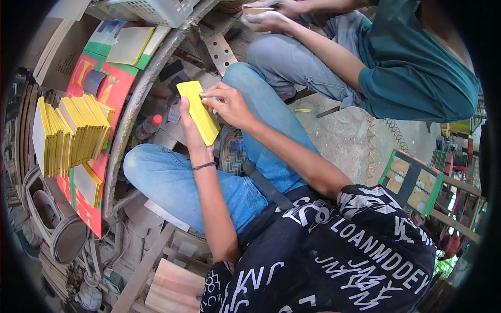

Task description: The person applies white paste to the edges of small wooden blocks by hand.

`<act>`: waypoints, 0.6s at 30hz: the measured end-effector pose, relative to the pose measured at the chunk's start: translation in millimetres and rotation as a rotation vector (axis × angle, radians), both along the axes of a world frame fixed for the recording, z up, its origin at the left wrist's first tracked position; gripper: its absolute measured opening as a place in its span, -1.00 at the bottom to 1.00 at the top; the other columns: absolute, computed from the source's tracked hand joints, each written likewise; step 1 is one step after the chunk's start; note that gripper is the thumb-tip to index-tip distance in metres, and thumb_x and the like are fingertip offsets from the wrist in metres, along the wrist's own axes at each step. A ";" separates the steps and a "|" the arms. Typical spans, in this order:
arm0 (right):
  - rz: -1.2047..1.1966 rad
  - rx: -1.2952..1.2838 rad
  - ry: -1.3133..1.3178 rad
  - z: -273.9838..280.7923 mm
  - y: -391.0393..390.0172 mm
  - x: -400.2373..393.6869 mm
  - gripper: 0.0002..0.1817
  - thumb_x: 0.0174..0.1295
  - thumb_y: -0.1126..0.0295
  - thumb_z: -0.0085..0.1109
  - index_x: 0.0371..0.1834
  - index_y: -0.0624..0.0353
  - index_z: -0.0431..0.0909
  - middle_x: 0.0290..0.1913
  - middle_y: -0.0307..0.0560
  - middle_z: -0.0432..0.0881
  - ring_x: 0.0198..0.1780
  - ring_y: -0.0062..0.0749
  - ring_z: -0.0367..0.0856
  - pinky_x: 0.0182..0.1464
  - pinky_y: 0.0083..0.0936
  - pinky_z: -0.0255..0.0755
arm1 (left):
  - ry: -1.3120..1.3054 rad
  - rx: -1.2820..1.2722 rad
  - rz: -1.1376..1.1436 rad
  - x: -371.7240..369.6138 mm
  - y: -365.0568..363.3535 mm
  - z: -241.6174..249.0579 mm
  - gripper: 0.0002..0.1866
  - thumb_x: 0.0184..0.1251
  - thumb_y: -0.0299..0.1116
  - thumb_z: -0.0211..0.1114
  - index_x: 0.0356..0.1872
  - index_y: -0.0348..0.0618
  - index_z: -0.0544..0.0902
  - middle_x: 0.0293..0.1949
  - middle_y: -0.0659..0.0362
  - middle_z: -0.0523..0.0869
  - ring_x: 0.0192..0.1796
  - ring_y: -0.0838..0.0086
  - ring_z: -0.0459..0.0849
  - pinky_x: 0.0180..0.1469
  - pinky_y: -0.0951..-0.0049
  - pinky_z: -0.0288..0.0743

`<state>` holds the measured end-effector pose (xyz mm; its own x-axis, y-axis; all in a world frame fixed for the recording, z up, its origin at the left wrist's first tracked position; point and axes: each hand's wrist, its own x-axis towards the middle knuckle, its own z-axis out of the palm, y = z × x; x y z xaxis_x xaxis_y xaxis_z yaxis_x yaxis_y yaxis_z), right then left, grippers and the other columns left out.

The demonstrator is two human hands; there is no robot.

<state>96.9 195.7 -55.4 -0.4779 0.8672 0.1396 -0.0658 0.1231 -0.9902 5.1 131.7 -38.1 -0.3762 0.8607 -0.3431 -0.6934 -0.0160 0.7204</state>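
A flat yellow board (202, 116), rectangular with a smooth face, is held tilted above my lap. My left hand (192, 129) is closed round its lower side, with the thumb along the near edge. My right hand (225, 104) rests on the board's upper face, fingers bent and pressed together near its right edge. Whatever may be between those fingertips is hidden. To the left, a stack of yellow-edged boards (78, 130) stands on a red and green sheet (122, 78).
A single yellow-edged board (130, 45) and a curved grey piece (94, 82) lie on the sheet. A red-capped bottle (151, 125) stands beyond my knee. A white basket (156, 9) sits at the top. Another person (417, 68) in a teal shirt sits close by, holding a flat piece.
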 end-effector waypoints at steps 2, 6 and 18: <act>0.037 -0.029 0.012 3.3 -9.1 -0.2 -0.79 0.13 0.51 0.20 -0.17 0.35 0.65 -0.30 -0.06 0.56 -0.42 -0.46 0.61 -0.34 -0.58 0.48 | 0.000 -0.008 0.045 0.0 -2.0 1.3 -0.42 0.36 0.19 -0.07 0.05 -0.14 0.47 -0.17 0.13 0.59 -0.16 0.44 0.61 -0.16 0.42 0.54; 0.078 -0.007 -0.014 8.2 -26.1 2.8 -0.79 0.11 0.53 0.20 -0.18 0.32 0.66 -0.28 -0.03 0.56 -0.33 -0.36 0.61 -0.26 -0.50 0.49 | 0.032 0.030 0.145 -2.8 -0.2 6.0 -0.40 0.34 0.20 -0.03 0.04 -0.17 0.47 -0.14 0.13 0.60 -0.15 0.43 0.61 -0.14 0.40 0.53; 0.470 0.248 -0.047 63.9 -98.3 57.3 -0.78 0.13 0.55 0.19 -0.14 0.21 0.65 -0.17 -0.04 0.52 -0.11 -0.28 0.56 -0.10 -0.44 0.47 | -0.031 0.080 0.353 -25.1 -12.8 20.7 -0.35 0.30 0.23 -0.02 0.10 -0.16 0.46 -0.07 0.03 0.63 -0.09 0.20 0.64 -0.01 0.09 0.56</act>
